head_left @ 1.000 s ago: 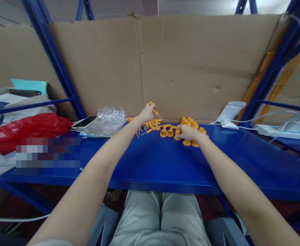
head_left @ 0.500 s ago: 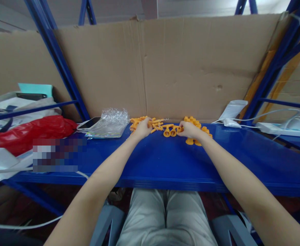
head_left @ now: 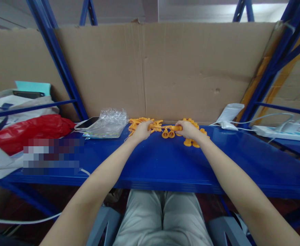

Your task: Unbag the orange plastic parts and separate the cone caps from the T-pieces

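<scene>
My left hand [head_left: 142, 130] is closed at the near edge of a pile of thin orange plastic pieces [head_left: 137, 121], pinching an orange stick-like piece [head_left: 152, 125]. Opposite it, my right hand [head_left: 188, 128] grips an orange cylindrical plastic piece [head_left: 175, 128] that points toward the left hand. A thin line runs between the two held pieces; whether they touch is too small to tell. Just below lie orange cup-shaped pieces [head_left: 168, 133], their hollow ends facing me. Behind and under my right hand sits a group of orange round-ended pieces [head_left: 191, 141], partly hidden by it.
A blue shelf top [head_left: 162, 160] carries everything, with a cardboard sheet [head_left: 180, 71] upright behind it. Clear plastic bags [head_left: 111, 124] and a phone [head_left: 88, 123] lie left, near a red plastic bag [head_left: 31, 131]. White cables and a power strip [head_left: 283, 132] are at right.
My right hand has raised its orange piece and turned it toward the left. My left hand now holds a stick-like piece out toward it. The view has shifted slightly.
</scene>
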{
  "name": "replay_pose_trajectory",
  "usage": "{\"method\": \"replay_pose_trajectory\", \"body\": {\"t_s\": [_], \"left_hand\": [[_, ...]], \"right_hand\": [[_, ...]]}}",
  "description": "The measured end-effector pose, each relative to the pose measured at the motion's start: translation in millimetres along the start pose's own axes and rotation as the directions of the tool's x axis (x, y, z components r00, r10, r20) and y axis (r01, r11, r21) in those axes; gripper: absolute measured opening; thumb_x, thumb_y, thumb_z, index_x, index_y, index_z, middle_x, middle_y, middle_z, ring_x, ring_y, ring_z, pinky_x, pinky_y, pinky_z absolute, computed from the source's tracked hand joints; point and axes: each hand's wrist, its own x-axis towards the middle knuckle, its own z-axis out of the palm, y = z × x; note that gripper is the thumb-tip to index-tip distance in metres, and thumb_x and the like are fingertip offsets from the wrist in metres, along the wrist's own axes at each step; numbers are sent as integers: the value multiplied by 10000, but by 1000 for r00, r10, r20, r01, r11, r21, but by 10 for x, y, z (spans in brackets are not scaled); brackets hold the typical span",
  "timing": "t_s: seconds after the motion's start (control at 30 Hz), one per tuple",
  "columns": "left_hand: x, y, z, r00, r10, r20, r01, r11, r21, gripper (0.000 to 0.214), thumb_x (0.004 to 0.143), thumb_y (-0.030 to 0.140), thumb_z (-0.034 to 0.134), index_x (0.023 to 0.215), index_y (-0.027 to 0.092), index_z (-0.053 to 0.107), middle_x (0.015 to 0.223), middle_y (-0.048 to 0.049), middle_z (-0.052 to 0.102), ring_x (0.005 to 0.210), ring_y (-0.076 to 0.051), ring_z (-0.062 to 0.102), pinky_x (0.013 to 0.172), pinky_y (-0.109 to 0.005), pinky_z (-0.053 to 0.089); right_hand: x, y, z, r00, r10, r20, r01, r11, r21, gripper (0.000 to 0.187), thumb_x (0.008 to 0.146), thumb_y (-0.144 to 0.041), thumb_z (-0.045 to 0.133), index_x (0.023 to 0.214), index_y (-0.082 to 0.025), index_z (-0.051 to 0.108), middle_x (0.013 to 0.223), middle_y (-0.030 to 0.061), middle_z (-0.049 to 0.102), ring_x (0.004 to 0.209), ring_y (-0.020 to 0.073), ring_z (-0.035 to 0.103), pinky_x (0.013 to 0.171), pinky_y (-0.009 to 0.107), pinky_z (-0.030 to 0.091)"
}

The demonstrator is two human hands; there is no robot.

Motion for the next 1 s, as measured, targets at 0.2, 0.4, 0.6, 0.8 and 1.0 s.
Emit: {"method": "replay_pose_trajectory", "body": {"t_s": [0.2,0.4,0.6,0.8,1.0], "left_hand": [[-1,-28,16,1000,14,3,-14,999,43,449,808,74,609,1250,137,647,1232,-137,687,1185,-270,625,1050,-400,463],[-65,75,34,999,47,26,-48,998,50,482,792,37,570,1263,118,631,1196,-151,695,1161,-273,633,1038,-393,465],[-136,194,102,996,88,21,-89,995,49,506,801,41,530,1296,123,596,1145,-147,693,1143,-259,631,1058,-410,445],[-119,135,117,995,95,7,-96,993,65,528,826,88,539,1353,123,543,1181,-161,687,1142,-260,631,1057,-428,439],[-84,107,102,995,99,-12,-98,992,74,508,807,82,563,1312,135,580,1241,-136,683,1188,-260,618,1076,-423,428]], "right_hand": [[-7,-42,-17,998,-25,49,25,1000,16,220,731,-122,682,941,-187,704,953,66,739,850,202,664,787,309,491],[-15,-76,28,995,-83,51,80,994,73,228,783,-169,676,1000,-210,733,1012,59,736,901,210,668,808,304,487],[-23,-169,42,988,-150,46,150,989,2,258,823,-160,640,1052,-181,757,988,99,694,887,213,648,851,306,473],[-22,-142,67,983,-183,-11,183,983,19,287,840,-176,630,1099,-209,748,1008,87,644,912,202,630,886,318,477],[-1,-119,91,990,-123,-65,131,979,156,434,779,-218,714,1209,-180,677,1057,107,674,956,235,644,918,393,500]]}}
